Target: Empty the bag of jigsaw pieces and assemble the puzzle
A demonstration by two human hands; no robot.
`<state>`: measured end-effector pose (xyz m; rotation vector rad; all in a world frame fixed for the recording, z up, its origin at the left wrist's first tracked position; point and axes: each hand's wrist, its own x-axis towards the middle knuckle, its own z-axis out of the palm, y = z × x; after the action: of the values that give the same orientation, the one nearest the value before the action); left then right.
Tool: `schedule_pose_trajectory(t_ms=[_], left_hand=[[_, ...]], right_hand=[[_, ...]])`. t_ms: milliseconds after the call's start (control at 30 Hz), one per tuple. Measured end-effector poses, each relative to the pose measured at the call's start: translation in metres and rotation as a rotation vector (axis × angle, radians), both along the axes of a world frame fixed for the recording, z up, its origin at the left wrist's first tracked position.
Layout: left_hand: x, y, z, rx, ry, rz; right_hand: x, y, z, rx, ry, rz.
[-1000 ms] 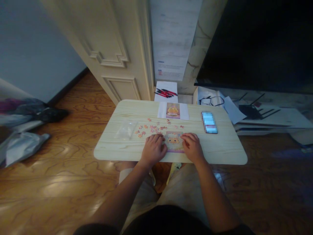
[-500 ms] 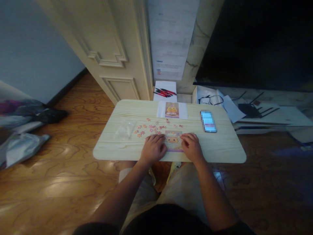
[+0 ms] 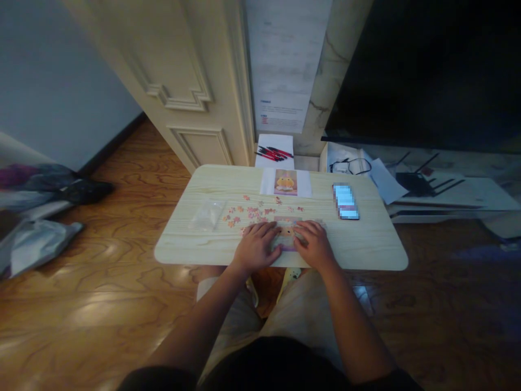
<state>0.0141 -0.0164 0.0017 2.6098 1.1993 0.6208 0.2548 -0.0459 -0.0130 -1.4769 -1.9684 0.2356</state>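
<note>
A partly assembled jigsaw puzzle [image 3: 288, 245] lies flat near the front edge of the table, with a pale face and a purple lower border showing. My left hand [image 3: 257, 244] rests over its left side, fingers stretched out and thumb apart. On the right side lies my right hand [image 3: 312, 241], its fingers extended across the puzzle's edge, also open. Both hands cover parts of the puzzle. Several loose jigsaw pieces [image 3: 255, 213], pink and orange, are scattered just beyond my left hand. A printed reference picture [image 3: 285, 182] of a yellow figure lies on white paper farther back.
A clear plastic bag [image 3: 208, 215] lies at the table's left, and a phone [image 3: 345, 201] at its right. Behind the table [image 3: 366, 247], red and black pens [image 3: 274, 154] rest on white paper. A router [image 3: 415, 184] stands on the low cabinet at right.
My right hand has shifted slightly left, its fingers going from a curled pinch at the puzzle's right edge to lying flatter over it. My left hand has spread slightly inward over the puzzle.
</note>
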Motion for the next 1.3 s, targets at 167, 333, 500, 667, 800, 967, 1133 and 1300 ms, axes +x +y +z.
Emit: schedule_pose_trajectory(t_ms=[167,333,500,667,800,967,1133,1300], left_hand=[[0.0005,-0.0001,-0.0024,0.022,-0.016,-0.056],[0.0002,-0.0014,-0.0034,0.032,-0.047,-0.057],[-0.0012,-0.0016,-0.0068,0.052,-0.064,-0.061],[-0.0015,-0.0018,-0.008,0.064,-0.068,-0.056],[-0.0011,-0.0013,-0.0079,0.072,-0.066,-0.057],[-0.001,-0.0008,-0.0081,0.074,-0.067,-0.057],[-0.0008,-0.001,-0.0074,0.06,-0.06,-0.053],[-0.0005,-0.0011,-0.0071,0.052,-0.076,-0.046]], right_hand=[[-0.0009,-0.0038,-0.0031,0.014,-0.034,0.043],[-0.001,-0.0033,-0.0059,0.029,-0.025,0.057],[-0.0008,-0.004,-0.006,0.031,-0.019,0.054],[-0.0021,-0.0045,-0.0057,0.027,-0.034,0.061],[-0.0016,-0.0035,-0.0071,0.036,-0.028,0.063],[-0.0007,-0.0026,-0.0077,0.038,-0.021,0.06],[-0.0009,-0.0033,-0.0059,0.033,-0.017,0.054],[-0.0016,-0.0038,-0.0036,0.038,0.0,0.057]])
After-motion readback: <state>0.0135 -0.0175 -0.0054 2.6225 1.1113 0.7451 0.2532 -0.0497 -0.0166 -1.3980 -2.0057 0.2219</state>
